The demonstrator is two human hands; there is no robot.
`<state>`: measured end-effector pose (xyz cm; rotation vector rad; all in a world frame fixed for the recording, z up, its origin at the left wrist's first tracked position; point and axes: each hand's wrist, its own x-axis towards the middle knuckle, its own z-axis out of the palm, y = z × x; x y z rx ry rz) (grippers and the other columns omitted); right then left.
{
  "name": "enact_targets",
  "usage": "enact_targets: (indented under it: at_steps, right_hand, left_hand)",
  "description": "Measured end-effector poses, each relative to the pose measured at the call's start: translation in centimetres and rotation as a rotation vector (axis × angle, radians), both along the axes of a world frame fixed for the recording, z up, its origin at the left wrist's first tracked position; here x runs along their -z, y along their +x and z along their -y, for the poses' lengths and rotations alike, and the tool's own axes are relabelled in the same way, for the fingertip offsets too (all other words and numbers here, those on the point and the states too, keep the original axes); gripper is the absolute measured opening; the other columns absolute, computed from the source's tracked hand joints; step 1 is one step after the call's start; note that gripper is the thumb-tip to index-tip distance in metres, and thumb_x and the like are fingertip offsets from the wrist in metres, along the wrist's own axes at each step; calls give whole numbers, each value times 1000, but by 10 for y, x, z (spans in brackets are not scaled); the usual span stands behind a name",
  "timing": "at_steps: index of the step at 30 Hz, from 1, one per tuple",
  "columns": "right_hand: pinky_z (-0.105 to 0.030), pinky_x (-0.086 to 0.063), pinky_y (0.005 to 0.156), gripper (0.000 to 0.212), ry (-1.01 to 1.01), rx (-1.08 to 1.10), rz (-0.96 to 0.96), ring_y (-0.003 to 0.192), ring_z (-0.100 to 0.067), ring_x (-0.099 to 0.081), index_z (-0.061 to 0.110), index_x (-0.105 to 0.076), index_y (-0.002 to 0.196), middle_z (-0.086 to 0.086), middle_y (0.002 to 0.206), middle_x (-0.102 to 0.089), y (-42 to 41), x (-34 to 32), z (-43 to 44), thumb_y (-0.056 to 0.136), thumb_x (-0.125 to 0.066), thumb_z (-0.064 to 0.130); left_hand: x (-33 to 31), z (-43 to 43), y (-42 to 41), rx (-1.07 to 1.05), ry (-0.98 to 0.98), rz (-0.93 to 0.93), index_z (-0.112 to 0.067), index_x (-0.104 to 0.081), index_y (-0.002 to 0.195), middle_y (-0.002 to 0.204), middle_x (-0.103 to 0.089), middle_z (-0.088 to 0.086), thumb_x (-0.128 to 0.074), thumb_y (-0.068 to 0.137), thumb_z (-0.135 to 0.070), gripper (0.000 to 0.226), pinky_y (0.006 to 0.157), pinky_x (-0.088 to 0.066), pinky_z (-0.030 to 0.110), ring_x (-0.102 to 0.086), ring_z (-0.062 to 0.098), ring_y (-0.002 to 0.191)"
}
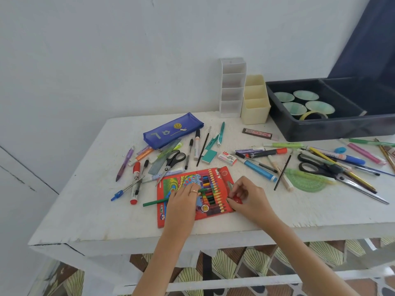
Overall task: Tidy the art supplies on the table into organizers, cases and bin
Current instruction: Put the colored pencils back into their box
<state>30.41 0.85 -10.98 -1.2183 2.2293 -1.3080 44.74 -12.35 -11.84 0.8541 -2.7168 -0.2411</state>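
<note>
One light, stiff green pencil (154, 202) was pinched by the left hand (183, 199); the right hand (248, 197) pinched the flap (237, 199) of the pencil box (177, 182), thin card that would probably crease easily.

bin (310, 129): cut by right edge; green pencil (156, 202): middle hidden under left hand (181, 201)
</note>
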Motion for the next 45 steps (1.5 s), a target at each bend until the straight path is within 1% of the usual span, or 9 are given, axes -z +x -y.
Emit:
enact_targets:
  at_steps: [4, 8, 12, 16, 21, 24, 31, 40, 45]
  right_hand:
    - [-8, -41, 68, 28, 52, -6, -93, 77, -4, -54, 27, -57, 86, 11, 82, -60, 0, -4, -2, 80, -65, 1]
    - [-10, -45, 65, 24, -119, 64, -133, 77, -6, -56, 18, -67, 96, 9, 86, -64, 6, -18, -7, 81, -63, -1]
    - [-7, -46, 70, 29, -163, -108, -111, 83, 0, -60, 14, -70, 107, 7, 92, -66, 13, -28, -9, 82, -68, 0]
    - [-16, -48, 65, 28, -109, -78, -286, 70, 0, -56, 13, -73, 103, 6, 84, -60, 5, -16, -16, 80, -68, -3]
    - [-16, -45, 70, 18, -49, 21, -325, 72, -9, -57, 9, -75, 91, 2, 79, -62, -19, -12, -34, 79, -68, -2]
    - [-6, -41, 73, 19, -24, 121, -319, 75, -6, -57, 7, -75, 89, 2, 79, -62, -45, -20, -55, 77, -68, -6]
    - [-9, -33, 72, 21, 120, 245, -410, 76, -19, -56, 3, -74, 91, -5, 82, -60, -81, -25, -85, 79, -63, -10]
    - [-25, -44, 73, 16, 92, 175, -375, 75, -19, -54, 2, -74, 89, -2, 80, -57, -55, -7, -61, 80, -64, -8]
    - [-13, -31, 63, 15, 113, 127, -395, 77, -14, -44, 10, -76, 87, 6, 74, -50, -16, 8, -32, 76, -72, 0]
  left_hand:
    - [-2, -2, -1, 41, -4, 18, -18, -42, 136, 138, -44, -2, -48, 97, -25, 40, 108, -32, 27, -40, 14, 128]
    - [-8, -8, -5, 116, -82, -191, -7, -68, 103, 95, -60, 5, -82, 68, -10, 38, 69, -52, 26, -61, 18, 86]
    - [-14, -26, -16, 237, 21, -372, -5, -62, 94, 84, -53, 3, -71, 79, -2, 18, 63, -53, 32, -54, 18, 78]
    - [-10, -35, -21, 263, 147, -396, -2, -63, 101, 89, -53, -2, -56, 89, -10, 16, 75, -50, 31, -52, 11, 87]
    - [-21, -37, -20, 263, 73, -393, -9, -69, 100, 95, -63, -2, -37, 93, -45, 49, 86, -41, 19, -59, 10, 90]
    - [-23, -24, -13, 114, 105, -397, -13, -65, 113, 109, -64, -1, -41, 93, -45, 45, 92, -35, 15, -57, 11, 103]
    - [-8, 5, -3, -90, 246, -166, -19, -41, 141, 147, -39, -2, -39, 97, -41, 49, 112, -23, 26, -29, 11, 138]
    - [-2, 2, -3, -108, 289, -132, -20, -34, 144, 153, -28, -3, -39, 98, -39, 51, 115, -9, 25, -15, 10, 143]
    - [-1, 4, -4, -107, 280, -124, -19, -32, 145, 153, -27, -2, -39, 98, -39, 52, 114, -5, 23, -14, 10, 144]
